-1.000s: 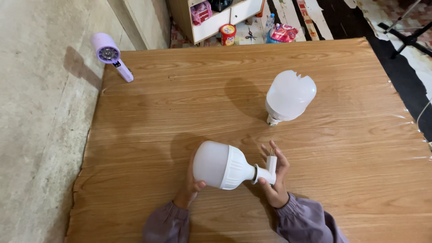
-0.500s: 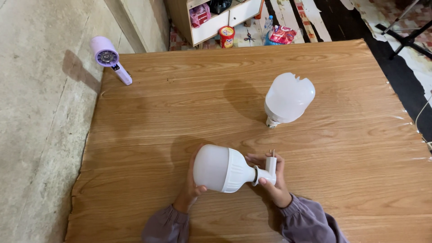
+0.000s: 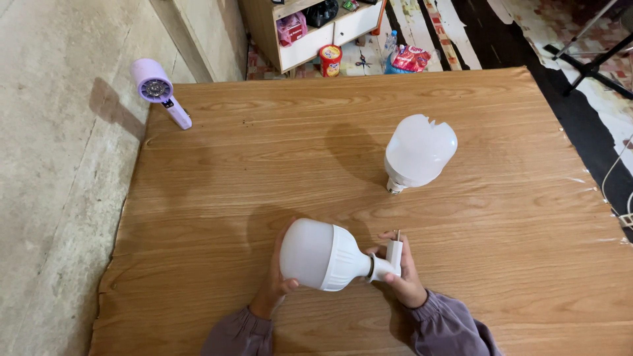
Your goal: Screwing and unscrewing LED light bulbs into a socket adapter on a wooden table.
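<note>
A: What is being held, and where is it sitting?

B: A large white plastic dome-shaped lamp bulb (image 3: 322, 255) is lying on its side just above the near edge of the wooden table (image 3: 264, 165), its rounded end pointing left. A small white plug adapter with metal prongs (image 3: 392, 256) is sitting on its narrow base, at the bulb's right end.

A: How are the hands doing?

B: The left hand (image 3: 275, 280) is cupping the underside of the dome, thumb showing in front and the other fingers going behind it, so it is grasping the bulb. The right hand (image 3: 402, 273) is wrapping its fingers around the adapter and pinching it. Both wrists are coming out of greyish-purple sleeves (image 3: 448, 326).

A: How many bulbs are you counting?

B: Two. The second white bulb (image 3: 419, 150) is lying well apart from the first, farther up the table and to the right, with its metal screw base pointing toward the person. Its dome is showing a notch or break at the far end.

A: Anything else on the table?

B: One lilac handheld fan (image 3: 160, 91), resting at the far left corner and partly hanging over the edge.

A: And beyond the table?

B: A bare concrete floor (image 3: 53, 198) is running along the left. Past the far edge a wooden shelf unit (image 3: 310, 33) is standing, with one red and yellow can (image 3: 330, 59) and one red snack packet (image 3: 410, 58) beside it. At the right, black stand legs (image 3: 593, 62) are crossing the floor.
</note>
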